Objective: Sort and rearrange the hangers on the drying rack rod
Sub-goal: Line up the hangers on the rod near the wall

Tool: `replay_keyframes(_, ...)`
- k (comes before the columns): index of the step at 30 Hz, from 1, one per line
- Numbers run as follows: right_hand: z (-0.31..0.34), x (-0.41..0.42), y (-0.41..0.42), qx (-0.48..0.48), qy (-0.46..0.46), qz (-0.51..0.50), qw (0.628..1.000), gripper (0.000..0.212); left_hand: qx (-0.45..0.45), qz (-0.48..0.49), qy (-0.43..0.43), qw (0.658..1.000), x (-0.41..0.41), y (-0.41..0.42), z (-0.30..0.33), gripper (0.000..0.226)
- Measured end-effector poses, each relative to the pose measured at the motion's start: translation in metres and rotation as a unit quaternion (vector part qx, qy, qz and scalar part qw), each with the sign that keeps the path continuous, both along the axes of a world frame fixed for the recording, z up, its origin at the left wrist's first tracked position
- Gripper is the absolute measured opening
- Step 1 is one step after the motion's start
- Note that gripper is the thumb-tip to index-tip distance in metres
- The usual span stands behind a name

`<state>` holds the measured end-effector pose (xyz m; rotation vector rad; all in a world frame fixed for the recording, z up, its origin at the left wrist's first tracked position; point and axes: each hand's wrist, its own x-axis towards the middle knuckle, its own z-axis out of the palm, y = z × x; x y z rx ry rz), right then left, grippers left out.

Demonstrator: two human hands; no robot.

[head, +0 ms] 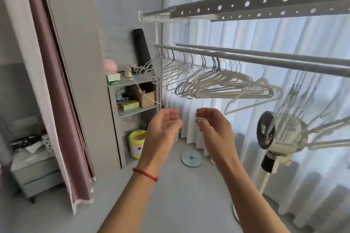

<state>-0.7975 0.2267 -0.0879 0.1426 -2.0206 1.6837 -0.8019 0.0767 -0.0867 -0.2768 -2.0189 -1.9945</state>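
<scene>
1. Head view: both hands raised below the drying rack rod [246,57], apart from it, touching nothing.
2. Left hand [163,128]: palm turned inward, fingers loosely curled, holding nothing. Red string bracelet [145,174] on that wrist.
3. Right hand [214,125]: fingers bent inward with the tips close together; nothing visible in the grip. Small gap between the two hands.
4. White hangers [217,83] hang by their hooks along the front rod: a sparse, unevenly spaced run toward the far left end, a dense bunched cluster mid-rod just above the hands, and one hanger [253,96] hanging lower and tilted at the cluster's right edge.
5. More hangers [322,125] near the right edge of the view, blurred; count unreadable.
6. Second rod [265,52] runs parallel behind the first. Perforated rails [265,4] above both.
7. Standing fan [278,136] on the floor at the right, partly behind the blurred hangers.
8. Disc [191,158] flat on the floor below the hands. Shelf unit [115,104] in the far left corner; white curtain [265,30] behind the rack.
</scene>
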Motion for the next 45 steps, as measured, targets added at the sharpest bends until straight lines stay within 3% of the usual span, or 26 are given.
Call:
replay_keyframes(8,-0.012,-0.157,-0.077,-0.124,-0.019,0.067,0.990,0.031,-0.153,0.053,0.031,0.986,-0.137,-0.081,-0.022,0.025)
replay_keyframes(14,-0.001,-0.300,-0.128,-0.140,-0.031,0.100,0.985,0.032,-0.198,0.072,0.018,0.977,-0.277,-0.127,0.001,0.022)
replay_keyframes(22,-0.014,-0.444,-0.185,-0.168,-0.051,0.055,0.983,0.024,-0.167,0.091,0.036,0.981,-0.442,-0.166,-0.002,0.020)
replay_keyframes(32,-0.016,-0.605,-0.266,-0.153,-0.056,-0.065,0.985,0.030,-0.081,-0.024,-0.039,0.996,-0.650,-0.239,-0.034,0.018)
replay_keyframes(38,-0.003,-0.687,-0.299,-0.119,-0.051,-0.116,0.985,0.033,-0.091,-0.076,-0.024,0.993,-0.742,-0.257,-0.028,0.025)
replay_keyframes(45,0.010,-0.776,-0.305,-0.062,-0.037,-0.135,0.988,0.037,-0.137,-0.055,0.034,0.988,-0.840,-0.249,-0.002,0.029)
